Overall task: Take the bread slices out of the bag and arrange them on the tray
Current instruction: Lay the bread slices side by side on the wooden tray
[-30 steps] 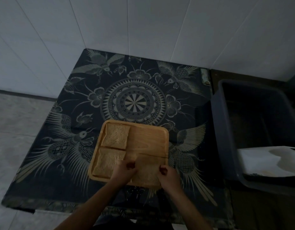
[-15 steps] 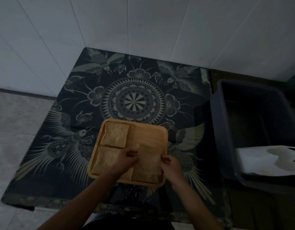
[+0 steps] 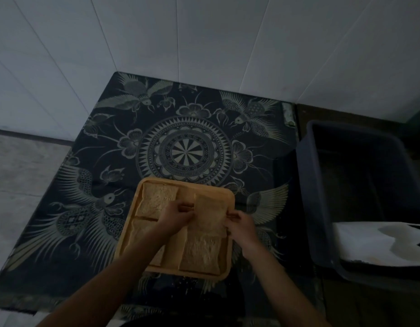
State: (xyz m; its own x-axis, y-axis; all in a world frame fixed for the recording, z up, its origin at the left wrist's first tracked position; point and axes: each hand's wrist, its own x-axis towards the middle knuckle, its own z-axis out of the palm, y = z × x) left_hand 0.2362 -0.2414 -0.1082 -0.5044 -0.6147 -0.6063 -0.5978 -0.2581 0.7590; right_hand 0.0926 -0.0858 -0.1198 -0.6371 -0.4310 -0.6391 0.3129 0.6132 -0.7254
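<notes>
A square wooden tray (image 3: 229,197) lies on the dark patterned cloth near the table's front edge. One bread slice (image 3: 158,199) rests in its far left quarter, another (image 3: 140,234) in the near left, partly hidden by my forearm, and a third (image 3: 200,254) in the near right. My left hand (image 3: 174,214) and my right hand (image 3: 239,224) pinch the two sides of a fourth bread slice (image 3: 210,212), held over the tray's far right quarter and overlapping the near right slice.
A dark plastic tub (image 3: 322,208) stands at the right of the table, with a white bag (image 3: 374,244) lying in its near end. A white tiled wall rises behind the table. The floor drops away at the left.
Both hands have carried the held slice away from me, from the near right part of the tray toward the far right quarter, uncovering a slice that lies in the near right.
</notes>
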